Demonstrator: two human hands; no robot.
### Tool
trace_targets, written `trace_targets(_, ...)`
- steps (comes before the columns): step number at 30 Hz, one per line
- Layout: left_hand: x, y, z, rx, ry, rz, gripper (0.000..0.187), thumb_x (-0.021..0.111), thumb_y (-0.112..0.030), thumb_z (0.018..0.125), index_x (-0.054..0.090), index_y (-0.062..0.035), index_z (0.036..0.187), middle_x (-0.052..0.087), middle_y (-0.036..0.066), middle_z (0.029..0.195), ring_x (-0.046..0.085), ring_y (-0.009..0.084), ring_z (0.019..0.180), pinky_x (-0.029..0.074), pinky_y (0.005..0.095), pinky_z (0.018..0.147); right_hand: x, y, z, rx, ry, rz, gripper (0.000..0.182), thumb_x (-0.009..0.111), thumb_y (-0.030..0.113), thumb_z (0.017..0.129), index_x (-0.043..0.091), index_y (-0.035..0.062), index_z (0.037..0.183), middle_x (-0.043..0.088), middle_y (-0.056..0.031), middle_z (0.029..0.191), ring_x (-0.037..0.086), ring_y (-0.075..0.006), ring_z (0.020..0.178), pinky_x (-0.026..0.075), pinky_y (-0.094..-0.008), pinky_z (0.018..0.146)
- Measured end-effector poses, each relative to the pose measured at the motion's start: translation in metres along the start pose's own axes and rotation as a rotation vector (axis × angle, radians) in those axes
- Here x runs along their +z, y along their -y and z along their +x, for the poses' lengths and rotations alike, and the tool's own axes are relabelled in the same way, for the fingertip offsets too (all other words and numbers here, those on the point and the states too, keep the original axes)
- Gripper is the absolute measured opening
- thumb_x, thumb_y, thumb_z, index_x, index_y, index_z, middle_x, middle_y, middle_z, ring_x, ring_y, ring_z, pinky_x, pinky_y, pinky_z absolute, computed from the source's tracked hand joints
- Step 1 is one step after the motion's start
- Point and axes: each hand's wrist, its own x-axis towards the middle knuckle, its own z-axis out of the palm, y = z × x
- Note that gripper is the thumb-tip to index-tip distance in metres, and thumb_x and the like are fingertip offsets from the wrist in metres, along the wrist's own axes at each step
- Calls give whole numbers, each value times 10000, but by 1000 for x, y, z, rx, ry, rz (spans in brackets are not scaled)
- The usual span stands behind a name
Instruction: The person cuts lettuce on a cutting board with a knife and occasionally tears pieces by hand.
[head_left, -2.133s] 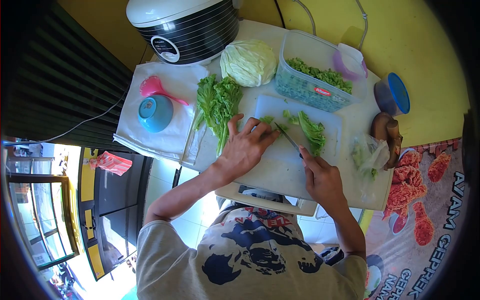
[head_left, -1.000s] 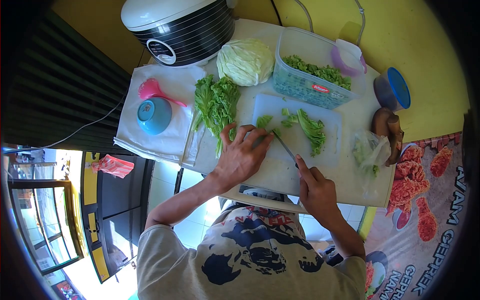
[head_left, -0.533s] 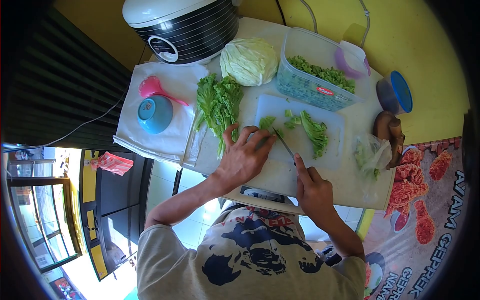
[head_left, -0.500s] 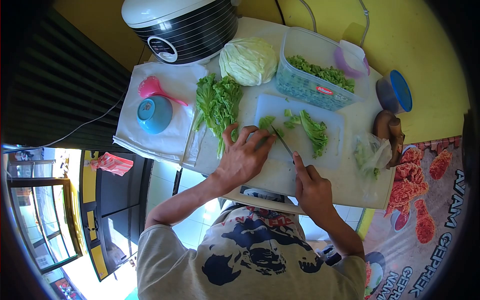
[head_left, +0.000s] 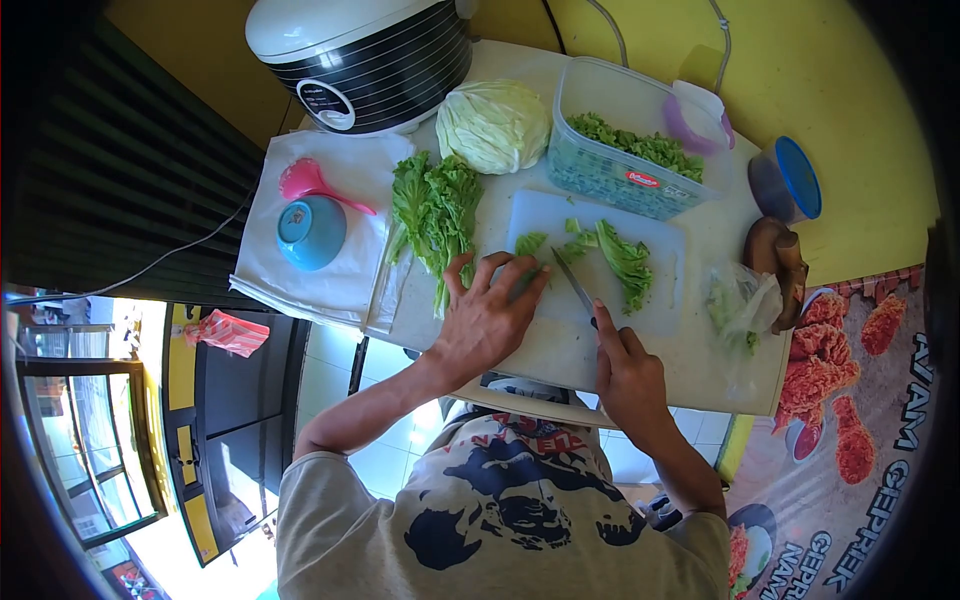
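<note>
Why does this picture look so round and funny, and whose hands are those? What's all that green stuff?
The camera sits on a person's head and looks down, so you see their own shirt and arms from above, and the lens bends the edges round. The right hand holds a knife in its grip. The left hand presses a lettuce leaf flat on the white cutting board. More cut lettuce lies on the board. Beside it are a bunch of lettuce, a cabbage, a clear box of chopped greens, a rice cooker, a blue bowl and a pink scoop.
</note>
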Motion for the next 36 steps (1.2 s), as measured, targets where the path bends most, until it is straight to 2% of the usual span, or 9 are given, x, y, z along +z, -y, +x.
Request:
trace_targets(7, 0, -11, 4, -91, 2, -56, 451, 741, -198, 922, 666, -118, 1359, 512, 39, 1455, 470, 256, 1332, 260, 578, 1113, -11, 4, -2, -34, -22, 59, 636, 664, 32, 938, 506, 106, 1549, 605, -79, 795, 604, -238, 531, 524, -383, 492)
trace_targets(16, -5, -2, -7, -34, 32, -2, 471, 746, -206, 925, 654, -117, 1378, 610, 17, 1388, 507, 243, 1327, 258, 581, 1125, -11, 3, -5, -43, 47, -22, 647, 668, 52, 923, 516, 131, 1547, 603, -64, 791, 598, -227, 512, 515, -382, 472)
trace_targets(36, -10, 0, -13, -16, 25, -43, 454, 769, -194, 899, 682, -151, 1343, 616, 10, 1422, 527, 239, 1332, 255, 579, 1123, -15, 0, -5, -71, 72, 35, 628, 662, 45, 932, 522, 131, 1539, 601, -67, 774, 577, -232, 490, 506, -385, 465)
